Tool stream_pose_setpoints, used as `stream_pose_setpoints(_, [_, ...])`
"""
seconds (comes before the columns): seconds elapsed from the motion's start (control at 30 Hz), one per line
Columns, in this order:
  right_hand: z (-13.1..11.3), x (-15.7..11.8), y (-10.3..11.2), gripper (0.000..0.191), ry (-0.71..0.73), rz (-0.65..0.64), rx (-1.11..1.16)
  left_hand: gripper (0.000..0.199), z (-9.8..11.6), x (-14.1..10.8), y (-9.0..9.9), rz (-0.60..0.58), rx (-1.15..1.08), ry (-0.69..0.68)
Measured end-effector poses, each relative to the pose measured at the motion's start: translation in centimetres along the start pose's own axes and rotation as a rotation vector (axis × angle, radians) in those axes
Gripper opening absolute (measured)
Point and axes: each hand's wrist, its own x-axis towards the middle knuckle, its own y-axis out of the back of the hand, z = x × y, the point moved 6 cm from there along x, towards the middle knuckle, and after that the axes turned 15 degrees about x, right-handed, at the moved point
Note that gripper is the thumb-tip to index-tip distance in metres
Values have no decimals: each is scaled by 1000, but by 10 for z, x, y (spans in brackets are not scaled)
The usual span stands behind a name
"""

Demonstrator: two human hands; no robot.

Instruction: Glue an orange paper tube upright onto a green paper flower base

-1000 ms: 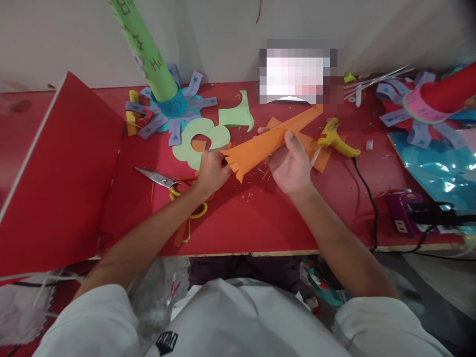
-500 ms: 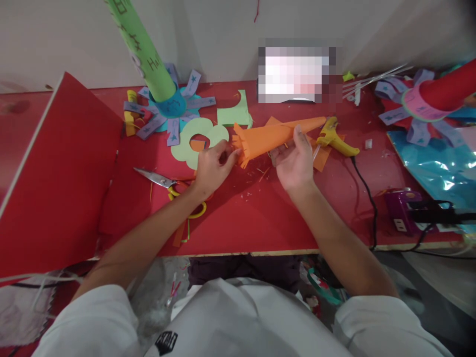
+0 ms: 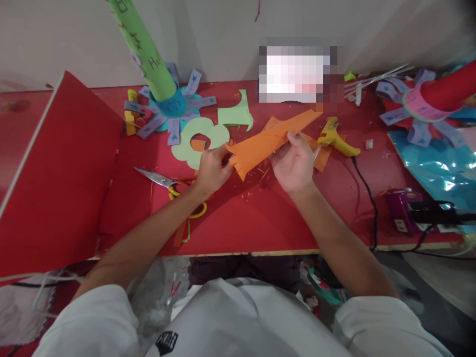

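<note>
An orange paper cone (image 3: 266,144) with a fringed wide end lies between my two hands above the red tabletop. My right hand (image 3: 293,161) supports its narrower part, thumb on top and fingers beneath. With closed fingers, my left hand (image 3: 215,168) pinches the fringe at the wide end. Just behind my left hand rests a pale green paper flower shape (image 3: 182,141) with a hole in its middle. Scissors (image 3: 159,177) lie partly under my left wrist, their yellow handle showing. A yellow glue gun (image 3: 338,139) lies to the right of my right hand.
A green paper tube (image 3: 148,59) stands on a blue base at the back left; a red tube (image 3: 446,89) is at the right. A red board (image 3: 55,173) leans at the left. The glue gun's cord runs near a purple power box (image 3: 403,210).
The orange cone has turned in my hands: its wide fringed end is lower and its narrow tip has shifted left and up. My hands have barely moved.
</note>
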Motion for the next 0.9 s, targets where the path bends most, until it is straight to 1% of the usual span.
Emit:
stream_pose_setpoints(0.1, [0,0,0,41,-9,-7,-38,17,3,1,4,54,5,-21])
stream_pose_setpoints(0.17, [1,2,2,44,-3,5,-58,23,7,1,7,77,6,-37])
stream_pose_setpoints(0.3, [4,7,15,38,27,72,-18,37,14,3,9,79,-8,-54])
stream_pose_setpoints(0.4, [6,11,25,35,20,108,24,48,18,3,13,107,-47,-72])
stream_pose_setpoints(0.47, [7,12,29,35,2,112,41,55,18,3,14,125,-79,-59])
stream_pose_setpoints(0.53, [8,14,31,37,-16,111,44,57,15,3,15,130,-127,-28])
stream_pose_setpoints(0.63, [9,15,33,38,-18,104,12,52,10,1,12,76,-219,-12])
stream_pose_setpoints(0.8, [8,13,31,37,-4,118,-16,39,14,-2,3,-79,-371,-101])
stream_pose_setpoints(0.9, [8,9,25,37,-40,123,-8,38,17,-1,-3,-154,-467,-104])
